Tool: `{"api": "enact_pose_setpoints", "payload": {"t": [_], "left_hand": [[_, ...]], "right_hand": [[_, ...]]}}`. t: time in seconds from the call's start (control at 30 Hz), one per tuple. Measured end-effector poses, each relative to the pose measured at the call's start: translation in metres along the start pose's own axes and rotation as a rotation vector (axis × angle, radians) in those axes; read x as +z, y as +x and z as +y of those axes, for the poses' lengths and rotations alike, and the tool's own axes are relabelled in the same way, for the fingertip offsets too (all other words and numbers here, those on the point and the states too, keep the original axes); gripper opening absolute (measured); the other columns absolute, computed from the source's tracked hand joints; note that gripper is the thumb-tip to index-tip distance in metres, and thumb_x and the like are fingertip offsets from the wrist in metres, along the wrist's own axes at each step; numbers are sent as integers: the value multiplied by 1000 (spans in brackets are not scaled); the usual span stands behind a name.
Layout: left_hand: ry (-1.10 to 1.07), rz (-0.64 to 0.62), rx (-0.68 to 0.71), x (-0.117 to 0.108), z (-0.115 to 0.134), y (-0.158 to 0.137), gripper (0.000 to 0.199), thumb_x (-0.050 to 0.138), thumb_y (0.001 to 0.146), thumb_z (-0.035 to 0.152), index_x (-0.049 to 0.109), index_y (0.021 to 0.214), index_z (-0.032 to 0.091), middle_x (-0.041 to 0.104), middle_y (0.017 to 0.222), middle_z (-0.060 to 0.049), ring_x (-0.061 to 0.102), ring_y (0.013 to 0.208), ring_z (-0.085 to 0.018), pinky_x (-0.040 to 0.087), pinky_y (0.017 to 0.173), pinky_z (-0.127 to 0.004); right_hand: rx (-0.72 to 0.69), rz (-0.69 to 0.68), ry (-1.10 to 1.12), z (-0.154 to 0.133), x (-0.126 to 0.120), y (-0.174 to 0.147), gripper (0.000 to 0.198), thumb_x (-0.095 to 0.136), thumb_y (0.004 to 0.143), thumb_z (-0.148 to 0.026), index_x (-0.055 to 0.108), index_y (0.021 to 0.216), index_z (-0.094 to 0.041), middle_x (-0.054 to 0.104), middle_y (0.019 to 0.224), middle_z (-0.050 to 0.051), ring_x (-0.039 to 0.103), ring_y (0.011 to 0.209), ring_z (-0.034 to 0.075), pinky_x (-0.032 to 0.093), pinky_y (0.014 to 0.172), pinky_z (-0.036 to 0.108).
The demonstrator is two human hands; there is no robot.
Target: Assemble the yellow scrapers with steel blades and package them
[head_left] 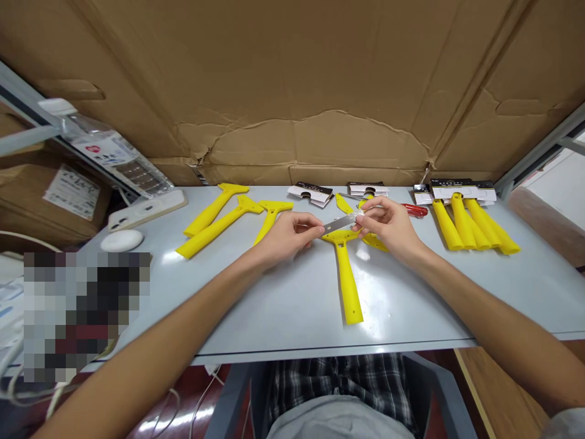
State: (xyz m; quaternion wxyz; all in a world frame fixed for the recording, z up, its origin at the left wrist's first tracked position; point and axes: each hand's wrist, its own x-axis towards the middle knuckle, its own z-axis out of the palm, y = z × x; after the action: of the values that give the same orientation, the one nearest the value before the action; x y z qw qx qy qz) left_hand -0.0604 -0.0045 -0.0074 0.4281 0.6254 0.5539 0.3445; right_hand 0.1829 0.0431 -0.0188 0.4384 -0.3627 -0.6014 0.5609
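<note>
Between my two hands is a thin grey metal blade, held above the table. My left hand pinches its left end between thumb and fingers. At the other end, my right hand has its fingertips closed on the blade and on a bit of clear plastic. Just below lies a yellow scraper handle, its wide head towards the blade. Under my right hand, more yellow plastic parts are partly covered. A yellow scraper handle rests behind my left hand.
Further left lie two yellow handles. Several carded yellow scrapers are at the right. Folded cards and a red tool sit at the back. A white mouse, a power strip and a plastic bottle stand left. Cardboard walls the back.
</note>
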Motion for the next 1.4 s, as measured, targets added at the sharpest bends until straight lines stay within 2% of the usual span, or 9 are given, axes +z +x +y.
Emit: {"api": "enact_pose_setpoints", "payload": {"t": [0.23,0.4,0.63,0.77,0.87,1.03,1.2,1.33,1.4], "left_hand": [[29,76,18,-1,-4,2,26,71,86,44,75,89,19,64,67,-1,55,57,-14,38,50,-26],[89,141,83,-1,-4,2,27,70,89,44,76,95,18,74,84,-5,63,69,-16,49,61,-28],[274,115,183,-3,-13,6,30,65,94,45,78,102,19,79,101,-6,67,83,-19,52,76,-31],[419,110,194,-6,-18,8,39,69,91,46,75,120,20,76,105,-5,62,73,-17,51,75,-33],[631,77,252,-6,-22,7,49,71,90,49,72,128,18,71,108,-8,63,84,-22,51,87,-38],[790,-22,294,-3,-27,6,35,57,99,42,75,120,21,66,114,-12,64,99,-28,49,93,-43],[618,4,248,-5,-21,7,21,68,92,37,75,100,20,70,102,-9,65,93,-26,51,87,-41],[73,-47,-59,-5,-12,5,26,75,89,39,67,102,18,73,82,-6,67,70,-19,56,70,-36],[-251,-56,-138,-3,-8,3,28,79,88,34,64,104,16,77,86,-9,73,75,-19,60,73,-34]], "right_hand": [[46,9,-60,-2,-1,1,60,94,61,-51,54,92,-19,72,76,3,70,66,16,58,65,29],[56,73,-169,0,-4,3,48,93,63,-44,63,86,-15,72,81,4,61,55,10,52,59,27],[67,51,-210,2,-11,5,50,88,68,-36,73,110,-13,69,72,2,60,58,11,53,67,30],[103,68,-230,-2,-16,6,36,83,70,-33,77,97,-12,66,68,3,55,57,10,49,62,29],[103,90,-155,-4,-20,9,32,83,67,-30,75,92,-12,65,68,3,53,55,10,47,61,29],[151,59,-69,0,-24,11,35,87,66,-31,74,92,-12,64,69,4,53,55,10,45,57,28],[210,33,-22,1,-22,9,40,91,63,-33,75,93,-13,65,73,4,53,58,9,45,56,27],[237,18,30,0,-21,8,42,92,61,-33,76,94,-13,67,79,5,55,63,9,42,56,24],[241,13,52,-1,-20,8,44,93,60,-34,76,94,-12,67,79,5,53,62,8,40,55,23]]}}
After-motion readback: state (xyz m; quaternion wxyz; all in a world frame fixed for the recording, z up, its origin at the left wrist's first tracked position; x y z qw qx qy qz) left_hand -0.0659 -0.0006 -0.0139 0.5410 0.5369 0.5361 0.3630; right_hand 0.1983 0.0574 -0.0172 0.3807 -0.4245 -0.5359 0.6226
